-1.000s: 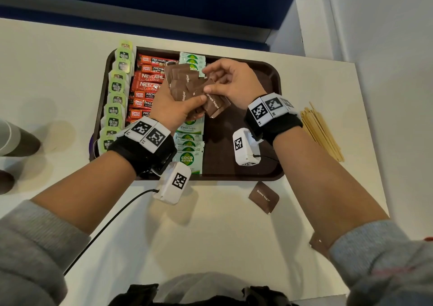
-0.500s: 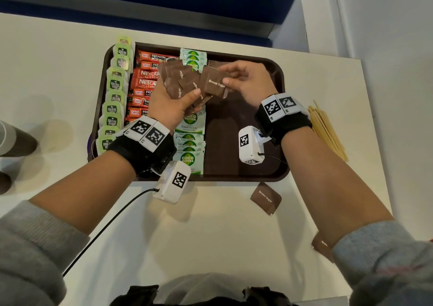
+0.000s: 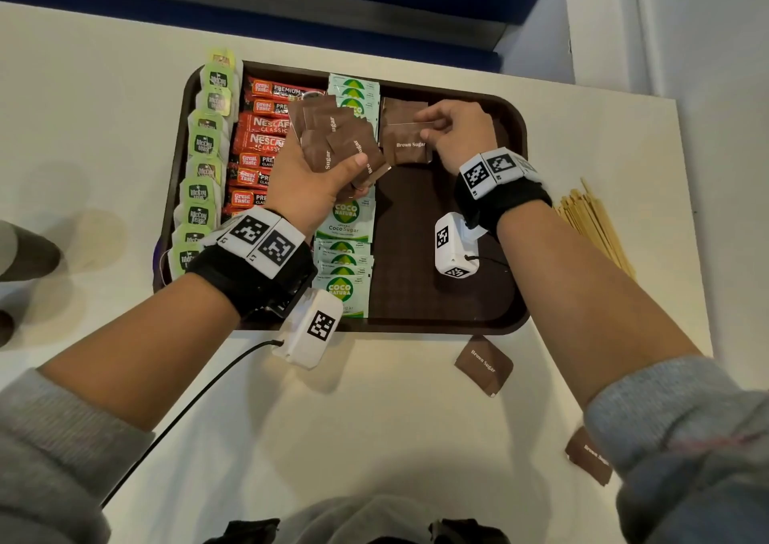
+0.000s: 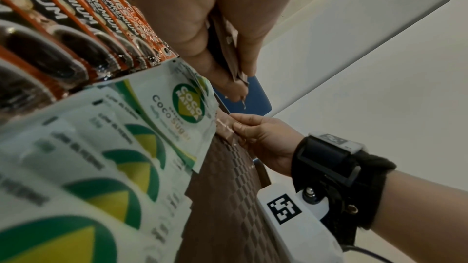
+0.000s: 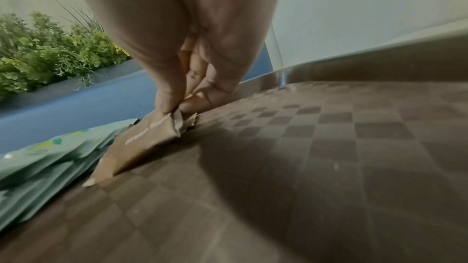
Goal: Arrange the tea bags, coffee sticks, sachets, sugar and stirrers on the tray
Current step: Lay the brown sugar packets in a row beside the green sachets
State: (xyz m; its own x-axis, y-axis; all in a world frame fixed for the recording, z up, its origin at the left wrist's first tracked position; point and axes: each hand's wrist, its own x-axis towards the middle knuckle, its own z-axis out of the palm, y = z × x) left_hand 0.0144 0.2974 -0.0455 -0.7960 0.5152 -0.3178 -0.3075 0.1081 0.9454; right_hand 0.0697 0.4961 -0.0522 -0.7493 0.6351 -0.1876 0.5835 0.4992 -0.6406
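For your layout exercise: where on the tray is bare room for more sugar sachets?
Free: the tray floor right of the Coco Sugar column, below the right hand and its brown sachet. Crowded: the left half, with tea bags and coffee sticks.

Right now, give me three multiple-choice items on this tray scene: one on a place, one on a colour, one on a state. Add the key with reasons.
1. Where do the wooden stirrers lie?
A. On the table, right of the tray
B. In the tray's left column
C. In the left hand

2. What colour are the Brown Sugar sachets fanned in the left hand?
A. Green
B. Brown
C. Orange

3. What is the right hand doing?
A. Resting flat and open on the table
B. Holding a stirrer
C. Pinching a Brown Sugar sachet low over the tray floor

Key: 1 A, the stirrers sit on the table outside the rim. 2 B, the fan is brown. 3 C, thumb and fingers clamp its edge.
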